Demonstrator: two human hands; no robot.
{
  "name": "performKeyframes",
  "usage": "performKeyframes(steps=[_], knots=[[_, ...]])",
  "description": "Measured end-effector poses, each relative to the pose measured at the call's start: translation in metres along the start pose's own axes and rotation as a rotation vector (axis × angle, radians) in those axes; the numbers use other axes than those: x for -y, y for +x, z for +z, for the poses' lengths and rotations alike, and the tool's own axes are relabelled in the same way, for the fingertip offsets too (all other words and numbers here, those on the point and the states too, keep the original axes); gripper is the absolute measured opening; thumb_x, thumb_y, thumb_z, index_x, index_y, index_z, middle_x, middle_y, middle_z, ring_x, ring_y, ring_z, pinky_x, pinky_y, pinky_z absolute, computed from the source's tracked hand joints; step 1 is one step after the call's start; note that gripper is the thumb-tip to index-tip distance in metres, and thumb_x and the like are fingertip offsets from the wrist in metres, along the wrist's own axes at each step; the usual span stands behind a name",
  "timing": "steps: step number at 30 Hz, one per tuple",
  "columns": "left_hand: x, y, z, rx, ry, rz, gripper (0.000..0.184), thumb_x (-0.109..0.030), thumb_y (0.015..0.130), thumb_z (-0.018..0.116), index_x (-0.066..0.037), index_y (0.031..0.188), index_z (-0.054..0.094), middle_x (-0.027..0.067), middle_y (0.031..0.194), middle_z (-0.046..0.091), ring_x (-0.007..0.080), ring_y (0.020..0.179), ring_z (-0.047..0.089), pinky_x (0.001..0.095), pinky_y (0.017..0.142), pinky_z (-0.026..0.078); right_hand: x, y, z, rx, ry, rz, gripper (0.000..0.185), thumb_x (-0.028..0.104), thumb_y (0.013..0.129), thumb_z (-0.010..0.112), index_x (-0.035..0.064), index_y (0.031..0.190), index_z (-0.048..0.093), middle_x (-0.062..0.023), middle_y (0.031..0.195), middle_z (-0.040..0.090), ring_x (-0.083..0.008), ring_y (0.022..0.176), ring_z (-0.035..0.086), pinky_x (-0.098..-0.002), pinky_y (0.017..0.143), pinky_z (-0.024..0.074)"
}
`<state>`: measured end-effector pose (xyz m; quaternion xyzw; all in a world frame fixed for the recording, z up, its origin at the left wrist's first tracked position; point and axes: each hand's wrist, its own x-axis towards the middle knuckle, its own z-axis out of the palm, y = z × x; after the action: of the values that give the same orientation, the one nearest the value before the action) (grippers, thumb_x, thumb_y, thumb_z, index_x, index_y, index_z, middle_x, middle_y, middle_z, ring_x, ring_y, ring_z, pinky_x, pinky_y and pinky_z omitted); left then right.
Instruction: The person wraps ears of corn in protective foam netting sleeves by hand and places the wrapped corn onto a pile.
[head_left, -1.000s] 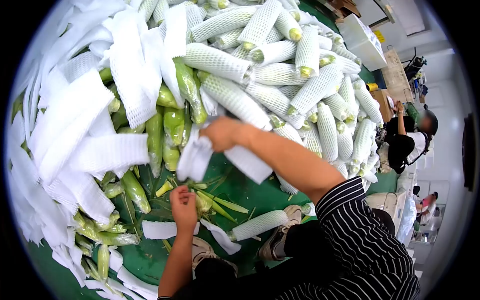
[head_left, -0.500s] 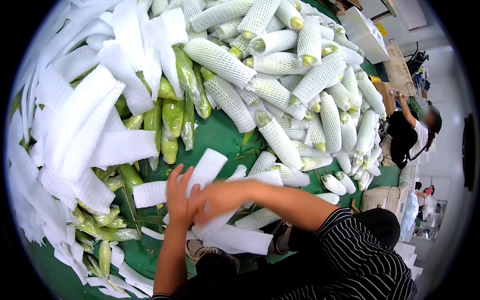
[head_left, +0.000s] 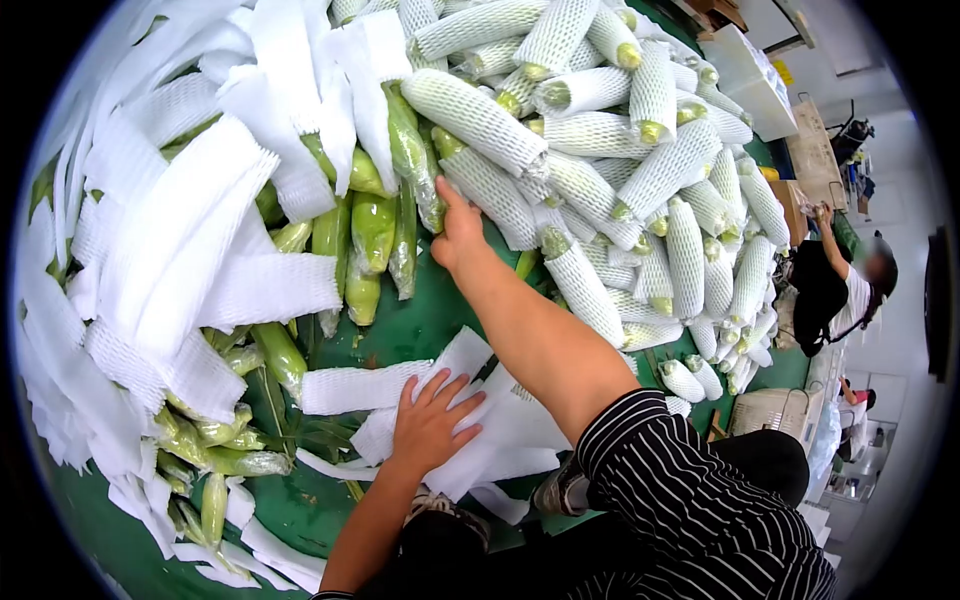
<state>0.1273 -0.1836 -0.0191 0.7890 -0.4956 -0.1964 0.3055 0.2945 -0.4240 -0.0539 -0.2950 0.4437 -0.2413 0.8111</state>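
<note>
My left hand [head_left: 435,425] lies flat with fingers spread on white foam net sleeves [head_left: 520,425] in front of my feet. Farther forward, my right hand [head_left: 461,232] has its thumb and fingers at the lower end of a plastic-wrapped ear of corn [head_left: 410,150]; part of the grip is hidden. That ear rests on the pile's edge, among other green ears in clear wrap [head_left: 374,235]. Just right of this hand lies an ear in a foam net sleeve [head_left: 490,195].
Loose foam sleeves [head_left: 190,240] cover the wrapped corn at left. A large heap of sleeved corn [head_left: 600,130] spreads over the green floor [head_left: 400,325] at upper right. A beige crate [head_left: 770,415] stands at right; beyond it are another person [head_left: 835,280] and a white box [head_left: 750,85].
My hands were together over the foam sleeves and have parted. The right one has reached forward to the corn; the left has settled flat on the sleeves. The view has shifted slightly.
</note>
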Motion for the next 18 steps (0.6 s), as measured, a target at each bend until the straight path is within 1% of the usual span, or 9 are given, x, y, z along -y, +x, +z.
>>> performKeyframes(steps=[1, 4, 8, 9, 11, 12, 13, 16, 18], knots=[[0.0, 0.0, 0.0, 0.008, 0.005, -0.016, 0.042, -0.042, 0.083, 0.071, -0.029, 0.123, 0.068, -0.0001, 0.137, 0.058, 0.0232, 0.136, 0.043, 0.0542, 0.113, 0.023, 0.001, 0.004, -0.005, 0.045, -0.061, 0.011, 0.074, 0.032, 0.086, 0.077, 0.0121, 0.146, 0.04, -0.0101, 0.15, 0.044, -0.0276, 0.137, 0.042, -0.0433, 0.112, 0.0337], [-0.002, 0.006, 0.003, 0.032, 0.02, -0.028, 0.041, -0.043, 0.084, 0.07, -0.029, 0.123, 0.068, -0.0007, 0.139, 0.057, 0.023, 0.137, 0.042, 0.0537, 0.114, 0.022, 0.007, 0.017, -0.005, 0.058, -0.814, -0.154, 0.087, 0.037, 0.083, 0.077, 0.0088, 0.153, 0.033, -0.0143, 0.154, 0.04, -0.0318, 0.139, 0.041, -0.0383, 0.113, 0.0325], [0.003, 0.004, 0.004, 0.06, 0.01, -0.029, 0.04, -0.043, 0.085, 0.069, -0.03, 0.123, 0.069, -0.0016, 0.141, 0.056, 0.0231, 0.138, 0.041, 0.053, 0.116, 0.019, 0.019, 0.041, 0.035, -0.114, -1.12, -0.212, 0.102, 0.068, 0.075, 0.07, 0.0007, 0.147, 0.043, -0.0262, 0.148, 0.045, -0.0386, 0.136, 0.045, -0.0369, 0.112, 0.0359], [0.004, 0.003, 0.004, 0.055, 0.001, -0.03, 0.04, -0.042, 0.085, 0.07, -0.029, 0.123, 0.069, -0.0018, 0.141, 0.056, 0.0228, 0.138, 0.041, 0.0528, 0.116, 0.019, 0.011, 0.053, 0.038, -0.121, -1.007, -0.217, 0.096, 0.068, 0.077, 0.068, 0.002, 0.143, 0.049, -0.0252, 0.145, 0.049, -0.0387, 0.133, 0.048, -0.0377, 0.11, 0.0371], [0.006, 0.002, 0.0, 0.061, -0.027, -0.044, 0.04, -0.041, 0.084, 0.071, -0.029, 0.122, 0.069, -0.0021, 0.141, 0.056, 0.0218, 0.139, 0.041, 0.0528, 0.116, 0.02, -0.017, 0.096, 0.03, -0.174, -1.093, -0.494, 0.089, 0.069, 0.077, 0.067, 0.0046, 0.138, 0.055, -0.0205, 0.143, 0.053, -0.0379, 0.129, 0.052, -0.0376, 0.109, 0.0378], [0.007, 0.001, -0.001, 0.061, -0.044, -0.049, 0.04, -0.041, 0.084, 0.071, -0.029, 0.122, 0.069, -0.0022, 0.141, 0.055, 0.0213, 0.139, 0.041, 0.0528, 0.116, 0.02, -0.004, 0.072, 0.038, -0.224, -0.961, -0.474, 0.087, 0.069, 0.078, 0.067, 0.005, 0.136, 0.058, -0.0193, 0.141, 0.055, -0.038, 0.127, 0.054, -0.0377, 0.109, 0.0377], [0.009, -0.001, 0.002, 0.045, -0.063, -0.056, 0.04, -0.039, 0.083, 0.073, -0.029, 0.122, 0.069, -0.0025, 0.142, 0.055, 0.02, 0.139, 0.041, 0.0531, 0.116, 0.02, -0.008, 0.079, 0.034, -0.184, -0.88, -0.582, 0.082, 0.066, 0.08, 0.067, 0.0043, 0.133, 0.06, -0.0193, 0.14, 0.057, -0.038, 0.126, 0.055, -0.0384, 0.109, 0.0376], [0.01, -0.002, 0.003, 0.033, -0.081, -0.079, 0.04, -0.039, 0.082, 0.073, -0.029, 0.121, 0.07, -0.0028, 0.141, 0.056, 0.0196, 0.138, 0.042, 0.0534, 0.116, 0.02, 0.016, 0.039, 0.041, -0.039, -0.614, -0.536, 0.06, 0.047, 0.091, 0.067, 0.0027, 0.132, 0.061, -0.0184, 0.139, 0.058, -0.0369, 0.128, 0.052, -0.0396, 0.11, 0.0351], [0.01, -0.001, 0.004, 0.029, -0.08, -0.088, 0.04, -0.038, 0.082, 0.074, -0.028, 0.12, 0.07, -0.0031, 0.14, 0.056, 0.0191, 0.138, 0.042, 0.0535, 0.116, 0.021, 0.009, 0.072, 0.027, -0.089, -0.818, -0.612, 0.074, 0.057, 0.09, 0.063, 0.0031, 0.14, 0.054, -0.0199, 0.146, 0.05, -0.038, 0.137, 0.044, -0.0386, 0.113, 0.0308]])
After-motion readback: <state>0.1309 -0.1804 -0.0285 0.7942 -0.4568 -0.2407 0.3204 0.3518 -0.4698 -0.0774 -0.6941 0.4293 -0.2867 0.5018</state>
